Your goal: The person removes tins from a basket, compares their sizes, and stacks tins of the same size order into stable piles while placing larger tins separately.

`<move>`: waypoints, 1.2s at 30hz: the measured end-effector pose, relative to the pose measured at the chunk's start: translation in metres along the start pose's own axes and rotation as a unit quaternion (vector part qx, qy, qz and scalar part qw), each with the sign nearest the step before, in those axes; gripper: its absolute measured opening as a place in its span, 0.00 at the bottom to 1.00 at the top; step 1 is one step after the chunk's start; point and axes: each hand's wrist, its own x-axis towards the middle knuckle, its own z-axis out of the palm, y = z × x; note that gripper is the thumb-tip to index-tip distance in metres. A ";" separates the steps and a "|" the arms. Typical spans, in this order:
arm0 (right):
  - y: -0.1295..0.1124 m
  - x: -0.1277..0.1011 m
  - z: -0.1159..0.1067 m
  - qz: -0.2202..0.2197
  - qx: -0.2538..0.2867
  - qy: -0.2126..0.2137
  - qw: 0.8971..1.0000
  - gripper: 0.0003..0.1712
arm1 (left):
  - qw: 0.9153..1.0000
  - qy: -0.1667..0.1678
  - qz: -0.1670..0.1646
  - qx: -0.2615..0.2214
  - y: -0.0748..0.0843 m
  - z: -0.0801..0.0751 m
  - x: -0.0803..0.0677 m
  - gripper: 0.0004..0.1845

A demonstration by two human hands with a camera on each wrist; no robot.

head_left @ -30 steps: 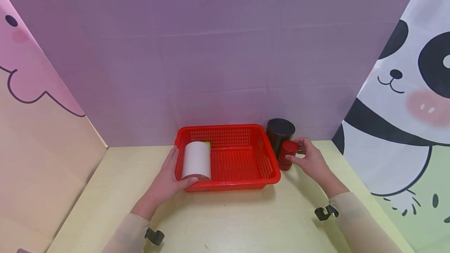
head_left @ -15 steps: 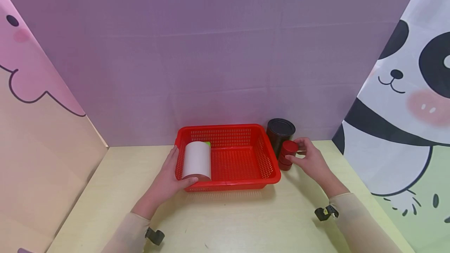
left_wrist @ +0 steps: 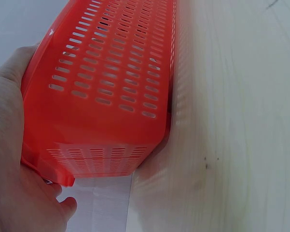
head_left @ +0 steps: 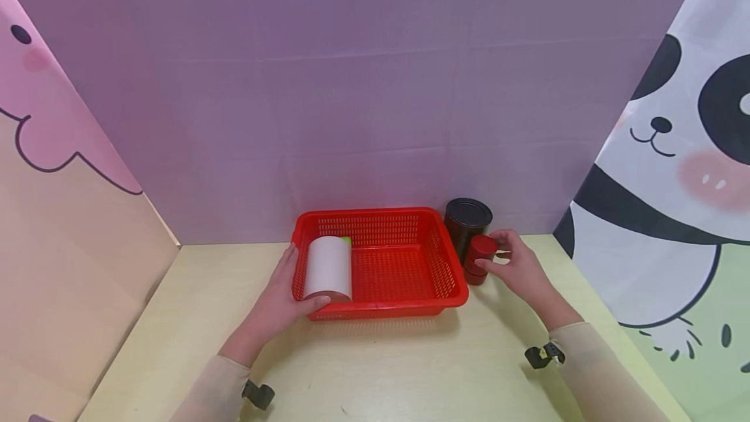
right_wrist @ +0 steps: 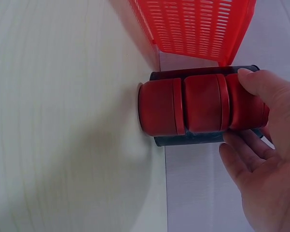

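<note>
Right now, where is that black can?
In the head view the black can stands at the table's back right, behind the red stacked jars, beside the red basket.

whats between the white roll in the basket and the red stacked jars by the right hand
In the head view, the bare mesh floor and right wall of the red plastic basket lie between the white paper roll and the red stacked jars.

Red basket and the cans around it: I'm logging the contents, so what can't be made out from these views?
- Green item in the red basket: head view, mostly hidden behind the white roll.
- Black can: lower front covered by the red stacked containers; no label readable.
- Left hand: left wrist view, fingers hidden behind the basket's wall.
- Right hand: right wrist view, cut off by the frame's edge.
</note>
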 end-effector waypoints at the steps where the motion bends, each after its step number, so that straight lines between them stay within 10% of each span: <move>1: 0.000 0.000 0.000 0.000 0.000 0.001 1.000 0.38 | 1.000 -0.001 -0.001 0.000 0.000 0.000 0.000 0.74; 36: -0.056 0.012 0.011 -0.096 0.000 0.053 0.994 0.26 | 1.000 -0.001 -0.003 0.005 0.002 0.000 0.000 0.74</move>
